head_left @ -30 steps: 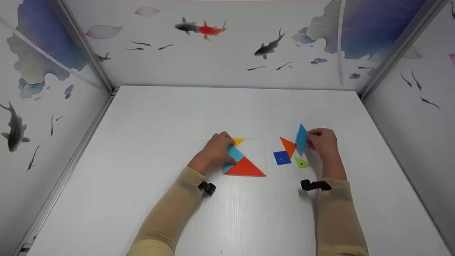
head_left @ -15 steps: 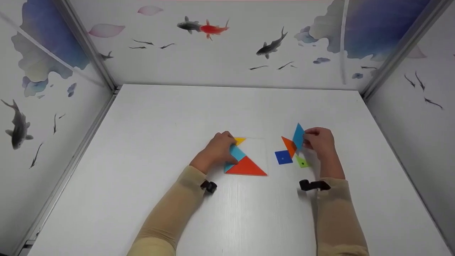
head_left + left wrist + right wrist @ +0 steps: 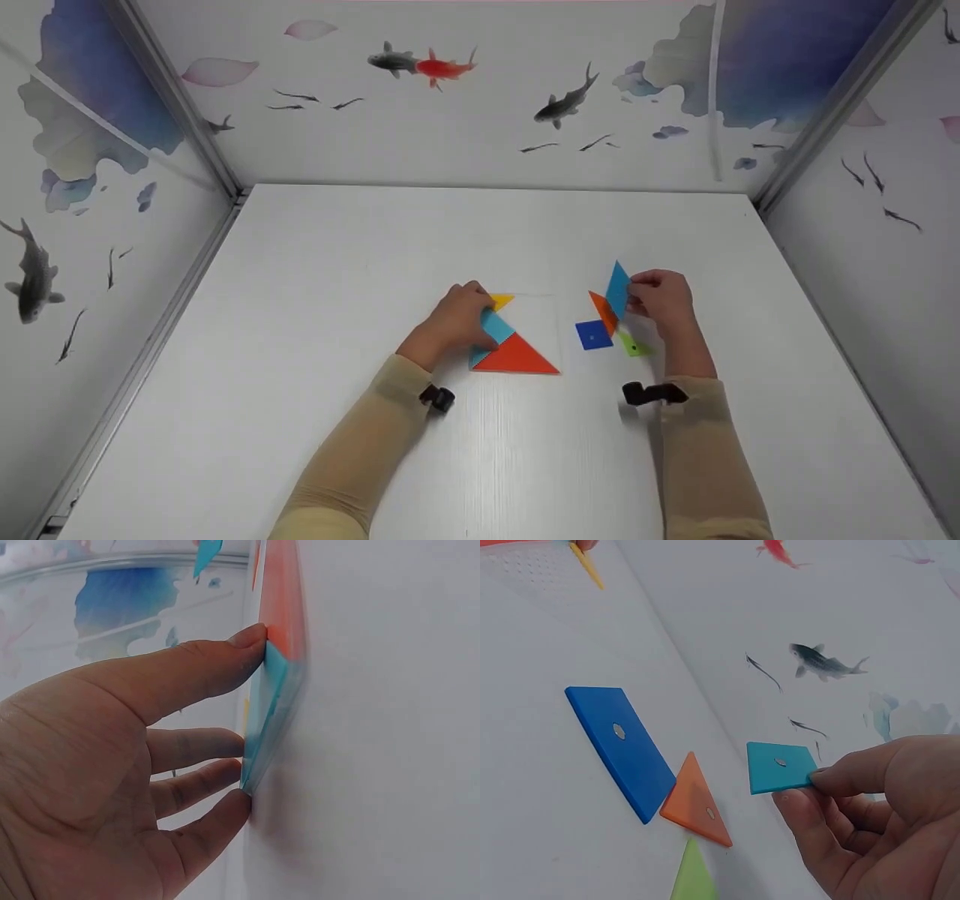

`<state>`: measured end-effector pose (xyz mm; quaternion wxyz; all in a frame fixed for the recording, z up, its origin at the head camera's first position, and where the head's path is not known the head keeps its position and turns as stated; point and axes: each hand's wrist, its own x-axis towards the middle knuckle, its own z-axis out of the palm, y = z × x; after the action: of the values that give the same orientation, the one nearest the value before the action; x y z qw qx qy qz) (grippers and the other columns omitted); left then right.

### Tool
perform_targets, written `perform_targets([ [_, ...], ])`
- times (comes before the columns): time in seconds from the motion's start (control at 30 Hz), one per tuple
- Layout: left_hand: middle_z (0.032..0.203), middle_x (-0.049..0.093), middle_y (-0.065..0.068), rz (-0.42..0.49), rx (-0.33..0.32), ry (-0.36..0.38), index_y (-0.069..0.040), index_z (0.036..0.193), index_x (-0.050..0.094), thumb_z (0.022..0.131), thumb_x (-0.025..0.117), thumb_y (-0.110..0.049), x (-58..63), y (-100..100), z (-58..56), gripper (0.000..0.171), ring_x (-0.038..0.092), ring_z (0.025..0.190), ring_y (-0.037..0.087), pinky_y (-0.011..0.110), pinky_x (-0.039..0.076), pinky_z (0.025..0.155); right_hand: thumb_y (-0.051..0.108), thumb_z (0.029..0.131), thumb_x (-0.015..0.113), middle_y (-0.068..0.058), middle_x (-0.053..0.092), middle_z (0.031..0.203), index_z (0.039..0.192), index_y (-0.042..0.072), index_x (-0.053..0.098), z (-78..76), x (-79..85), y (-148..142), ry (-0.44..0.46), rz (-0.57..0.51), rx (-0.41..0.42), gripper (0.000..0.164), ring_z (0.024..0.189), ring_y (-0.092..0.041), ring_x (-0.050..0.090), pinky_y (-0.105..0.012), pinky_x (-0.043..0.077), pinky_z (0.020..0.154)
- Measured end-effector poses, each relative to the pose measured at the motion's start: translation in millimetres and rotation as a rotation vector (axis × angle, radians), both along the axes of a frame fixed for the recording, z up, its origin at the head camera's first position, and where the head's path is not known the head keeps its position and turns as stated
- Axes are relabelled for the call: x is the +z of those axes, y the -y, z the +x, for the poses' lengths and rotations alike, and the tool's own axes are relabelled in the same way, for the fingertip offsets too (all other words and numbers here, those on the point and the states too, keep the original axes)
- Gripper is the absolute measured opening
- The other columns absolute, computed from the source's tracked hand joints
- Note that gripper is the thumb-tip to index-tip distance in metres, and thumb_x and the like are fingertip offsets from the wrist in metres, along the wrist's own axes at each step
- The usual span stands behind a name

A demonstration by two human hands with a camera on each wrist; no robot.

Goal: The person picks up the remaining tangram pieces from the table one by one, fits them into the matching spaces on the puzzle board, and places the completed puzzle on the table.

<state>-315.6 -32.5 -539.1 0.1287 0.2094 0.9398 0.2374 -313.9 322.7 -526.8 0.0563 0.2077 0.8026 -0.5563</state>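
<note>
Right hand (image 3: pixel 663 298) pinches a light-blue tangram parallelogram (image 3: pixel 617 291), long axis twelve-to-six; transparent tray (image 3: pixel 538 313) lies between eight and nine o'clock. Left hand (image 3: pixel 454 315), fingers spread, touches the tray.

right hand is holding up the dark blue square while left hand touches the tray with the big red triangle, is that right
Not quite: the right hand is holding up a light blue piece; the dark blue square lies on the table, as the right wrist view shows.
</note>
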Motion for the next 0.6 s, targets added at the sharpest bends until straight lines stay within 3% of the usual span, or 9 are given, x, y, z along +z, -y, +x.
perform_targets([
  [0.6, 0.143, 0.057, 0.004, -0.013, 0.047, 0.012, -0.012, 0.142, 0.067, 0.081, 0.093, -0.031, -1.3, -3.5, 2.7, 0.069, 0.051, 0.128, 0.024, 0.037, 0.056, 0.107, 0.019, 0.106, 0.064, -0.013, 0.061, 0.126, 0.137, 0.005, 0.061, 0.0, -5.2, 2.3, -0.015, -0.055, 0.006, 0.034, 0.104, -0.022, 0.066, -0.022, 0.062, 0.086],
])
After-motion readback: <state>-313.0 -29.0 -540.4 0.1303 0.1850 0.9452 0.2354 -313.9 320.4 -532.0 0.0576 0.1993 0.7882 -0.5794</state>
